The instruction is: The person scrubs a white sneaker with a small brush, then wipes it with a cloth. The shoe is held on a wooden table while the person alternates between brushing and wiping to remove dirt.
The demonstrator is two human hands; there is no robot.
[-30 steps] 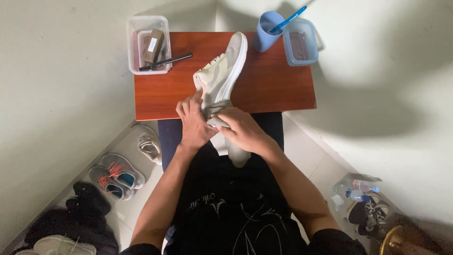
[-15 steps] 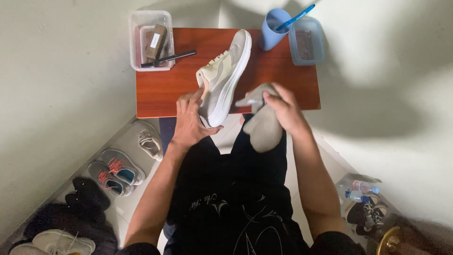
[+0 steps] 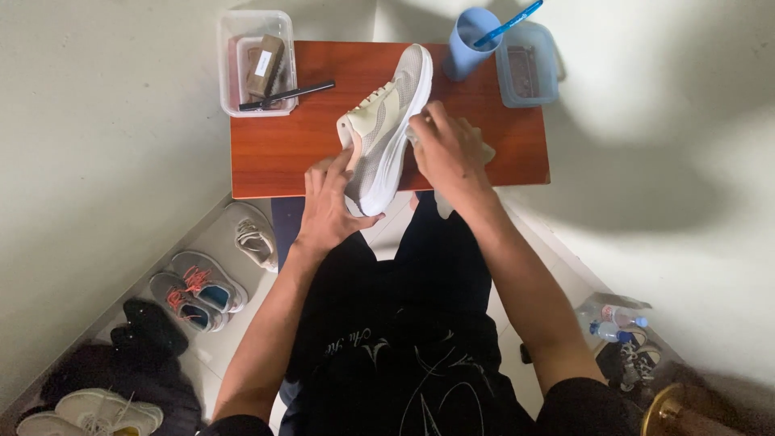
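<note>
My left hand (image 3: pixel 327 202) grips the heel end of the pale sneaker (image 3: pixel 383 129), fingers wrapped around the back and thumb against the sole edge; the shoe lies tilted on its side on the small red-brown table (image 3: pixel 274 153), toe pointing away from me, heel hanging over the near edge; my right hand (image 3: pixel 448 149) presses a light cloth (image 3: pixel 484 152) flat against the side of the sole, fingers curled over the fabric; the cloth is mostly hidden under that hand, with a corner showing to the right and a corner below the table edge. I judge the wiping to be in progress along the middle of the sole; the upper and the sole look pale and even, but I cannot tell which parts are already clean and which are left. At the far left corner of the table stands a clear plastic tub (image 3: pixel 230 73) holding a brown brush (image 3: pixel 265 64), with a black brush handle (image 3: pixel 286 95) resting across its rim; at the far right stands a blue cup (image 3: pixel 468 48) with a blue toothbrush (image 3: pixel 508 23) in it, touching a second clear box (image 3: pixel 529 64); none of these blocks the shoe. On the floor to my left lie more shoes (image 3: pixel 198 287) and a dark pile (image 3: pixel 145 339); to my right lie plastic bottles (image 3: pixel 613 319).
</note>
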